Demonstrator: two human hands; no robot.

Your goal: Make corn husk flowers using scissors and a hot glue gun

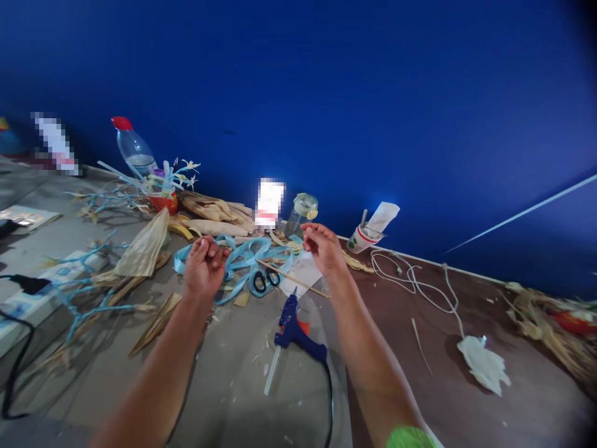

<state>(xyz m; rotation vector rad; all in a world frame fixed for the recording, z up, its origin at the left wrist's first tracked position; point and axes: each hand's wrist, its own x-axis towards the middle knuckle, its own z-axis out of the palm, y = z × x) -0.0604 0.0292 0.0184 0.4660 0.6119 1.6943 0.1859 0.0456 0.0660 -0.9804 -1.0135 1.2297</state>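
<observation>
Both my hands are raised over a cluttered work table. My left hand (pixel 204 269) is curled closed, fingers folded toward the palm; what it holds, if anything, is too small to see. My right hand (pixel 323 248) is also closed in a pinch, held apart from the left at about the same height. Beneath them lie a tangle of light blue ribbon (pixel 242 256), black-handled scissors (pixel 265 280) and a thin wooden stick (pixel 293 281). A blue glue gun (pixel 295 330) lies nearer to me, its cord trailing toward the table's front edge.
Dried corn husks (pixel 214 211), a plastic bottle with a red cap (pixel 133 146), a glass jar (pixel 303 210), a paper cup (pixel 362 238), white cord (pixel 410 277) and a white husk leaf (pixel 484 364) lie about. Blue-painted twigs (pixel 88 292) spread at left. A blue wall stands behind.
</observation>
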